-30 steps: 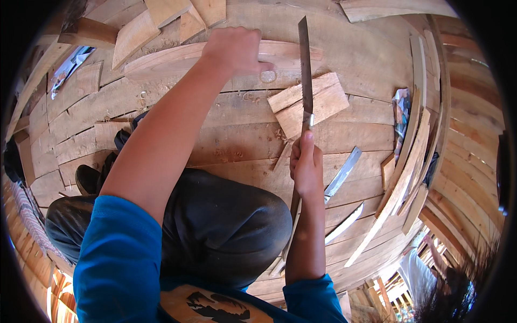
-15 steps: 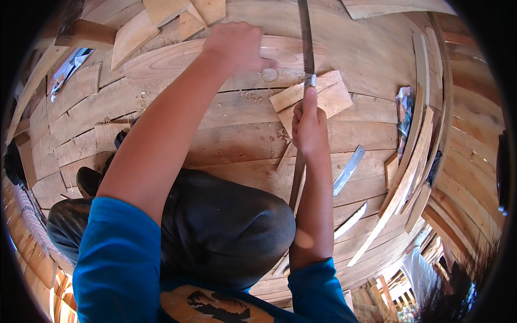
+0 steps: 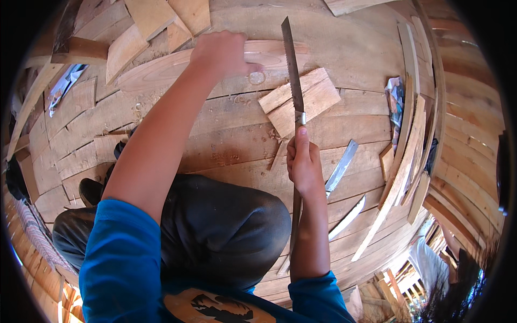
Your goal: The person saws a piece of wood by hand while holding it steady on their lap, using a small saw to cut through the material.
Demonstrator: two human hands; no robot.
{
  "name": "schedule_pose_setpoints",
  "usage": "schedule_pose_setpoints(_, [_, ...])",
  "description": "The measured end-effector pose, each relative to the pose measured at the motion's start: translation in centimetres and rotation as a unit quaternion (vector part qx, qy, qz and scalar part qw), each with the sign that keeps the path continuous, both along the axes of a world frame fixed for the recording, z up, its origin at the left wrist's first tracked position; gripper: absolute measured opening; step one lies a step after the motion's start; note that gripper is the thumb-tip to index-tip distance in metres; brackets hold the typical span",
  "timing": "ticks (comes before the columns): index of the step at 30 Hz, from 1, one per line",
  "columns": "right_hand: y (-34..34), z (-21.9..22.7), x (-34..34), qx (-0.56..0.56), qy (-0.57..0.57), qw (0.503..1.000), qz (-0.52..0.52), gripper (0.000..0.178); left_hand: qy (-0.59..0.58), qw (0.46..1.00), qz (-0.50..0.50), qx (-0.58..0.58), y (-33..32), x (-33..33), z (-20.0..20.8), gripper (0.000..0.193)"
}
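Observation:
My right hand point(image 3: 305, 161) is wrapped round the long handle of a hand saw point(image 3: 292, 67), thumb along the handle just below a shiny metal collar. The narrow dark blade points away from me, its teeth on the left edge. My left hand point(image 3: 222, 54) grips a long, pale wooden board point(image 3: 156, 72) with curved grain. Its fingers reach over the far edge and the thumb points right. The blade crosses over the board's right part and a short wooden block point(image 3: 318, 92); whether it touches either I cannot tell.
Right of my forearm lie a toothed metal blade point(image 3: 341, 167) and a curved blade point(image 3: 347, 218). Long wood strips point(image 3: 401, 167) line the right wall. Flat wood offcuts point(image 3: 153, 19) lie at the far left. My bent knee point(image 3: 258, 220) is close to the saw handle.
My right hand has pulled the saw back toward me, so its tip now shows. My left hand stays on the board. The whole view has shifted slightly.

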State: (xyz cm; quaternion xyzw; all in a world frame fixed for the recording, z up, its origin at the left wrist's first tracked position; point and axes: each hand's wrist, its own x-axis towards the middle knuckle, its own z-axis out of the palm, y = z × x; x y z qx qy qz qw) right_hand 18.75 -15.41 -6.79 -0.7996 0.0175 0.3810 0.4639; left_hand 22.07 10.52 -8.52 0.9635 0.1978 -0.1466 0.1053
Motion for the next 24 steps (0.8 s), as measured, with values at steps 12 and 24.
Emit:
schedule_pose_setpoints(12, [0.3,-0.5,0.2,-0.019,-0.062,0.998,0.01,0.062,0.021,0.999,0.008,-0.028,0.2,0.1,0.3,0.075])
schedule_pose_setpoints(24, [2.4,-1.1,2.1,-0.037,-0.065,0.997,0.003,0.062,-0.007,1.0,-0.013,-0.005,-1.0,-0.3,0.3,0.066])
